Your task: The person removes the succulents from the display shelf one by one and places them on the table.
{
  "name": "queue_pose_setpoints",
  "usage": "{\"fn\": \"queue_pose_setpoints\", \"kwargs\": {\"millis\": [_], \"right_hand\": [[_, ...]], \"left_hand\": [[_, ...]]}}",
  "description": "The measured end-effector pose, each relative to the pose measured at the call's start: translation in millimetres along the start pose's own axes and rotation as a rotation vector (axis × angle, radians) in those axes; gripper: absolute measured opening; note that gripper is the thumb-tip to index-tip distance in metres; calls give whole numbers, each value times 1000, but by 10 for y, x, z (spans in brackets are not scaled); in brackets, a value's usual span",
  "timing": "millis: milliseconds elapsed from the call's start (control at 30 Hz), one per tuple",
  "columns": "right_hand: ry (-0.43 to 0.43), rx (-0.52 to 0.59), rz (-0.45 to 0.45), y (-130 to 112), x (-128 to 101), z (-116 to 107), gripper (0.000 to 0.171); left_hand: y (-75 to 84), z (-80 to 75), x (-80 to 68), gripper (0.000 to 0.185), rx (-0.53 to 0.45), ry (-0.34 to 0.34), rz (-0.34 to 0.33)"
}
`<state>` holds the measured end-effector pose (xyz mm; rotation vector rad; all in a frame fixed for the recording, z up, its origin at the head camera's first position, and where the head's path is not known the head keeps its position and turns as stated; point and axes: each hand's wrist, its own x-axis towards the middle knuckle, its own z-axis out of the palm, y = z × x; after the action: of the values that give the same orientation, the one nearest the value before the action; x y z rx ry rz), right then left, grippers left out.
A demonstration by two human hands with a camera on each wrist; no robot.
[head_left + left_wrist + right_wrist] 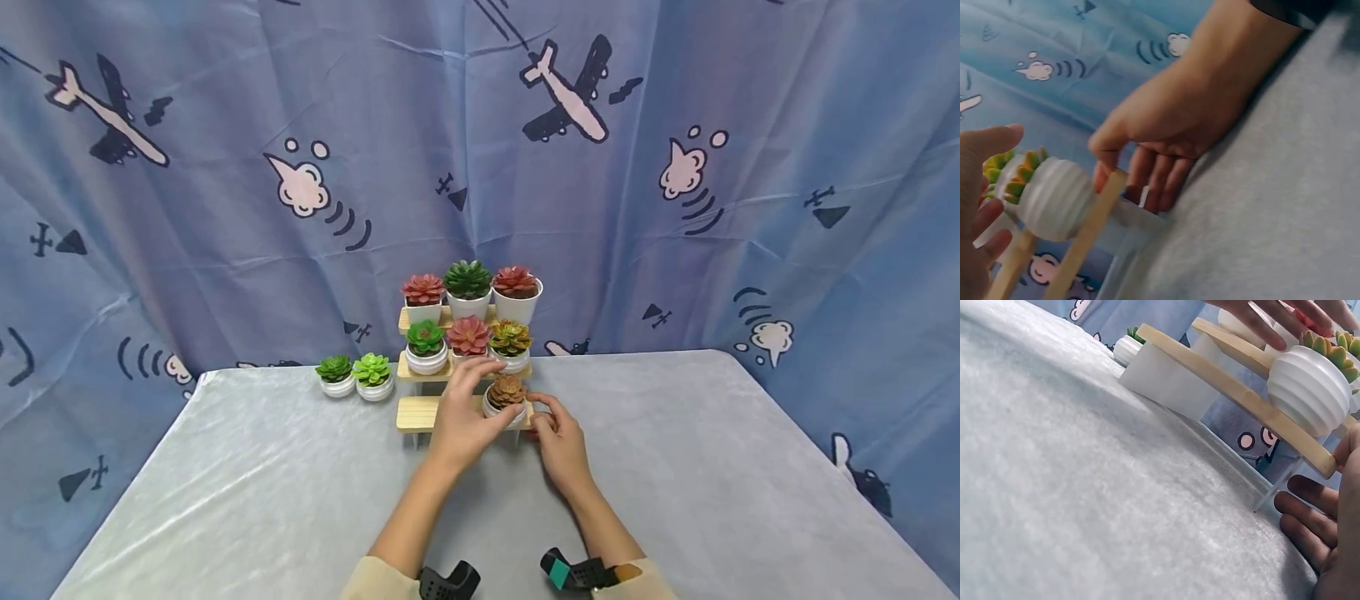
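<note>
A brown-orange succulent in a ribbed white pot (506, 401) stands on the right part of the lowest wooden shelf of a three-step plant stand (417, 413). My left hand (467, 412) is spread around it, thumb near its front and fingers behind, with a gap to the pot in the left wrist view. At the right end of the same board my right hand (561, 446) grips the edge, one digit at the board's end and the other fingers curled below, as the right wrist view shows. The pot (1310, 390) sits upright close to that end.
Two small green succulents (335, 375) (372, 377) in white pots stand on the grey-white tablecloth (247, 483), left of the stand. Red, green, pink and yellow-green succulents fill the two upper shelves. A blue curtain (420, 200) with aeroplane prints hangs behind.
</note>
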<state>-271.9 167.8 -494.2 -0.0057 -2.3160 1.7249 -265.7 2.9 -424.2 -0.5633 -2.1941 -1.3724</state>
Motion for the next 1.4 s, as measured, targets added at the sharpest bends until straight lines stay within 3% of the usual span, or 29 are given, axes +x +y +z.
{"fn": "queue_pose_setpoints", "kwargs": {"millis": [167,367,667,1067,1400], "right_hand": [[-8,8,-13,-75,1,-7,35],[29,-7,6,-72,-40,-25,36],[37,-3,0,-17,-51,20,37],[14,2,-2,-8,15,17,34],[3,-6,-4,-39,-3,27,35]], "left_hand": [[-8,27,8,55,69,-35,16],[-51,64,-48,55,85,-70,11],[-125,99,-204,57,75,-94,-102],[-134,250,-274,52,55,-20,-170],[-132,188,-233,51,17,-22,-160]]}}
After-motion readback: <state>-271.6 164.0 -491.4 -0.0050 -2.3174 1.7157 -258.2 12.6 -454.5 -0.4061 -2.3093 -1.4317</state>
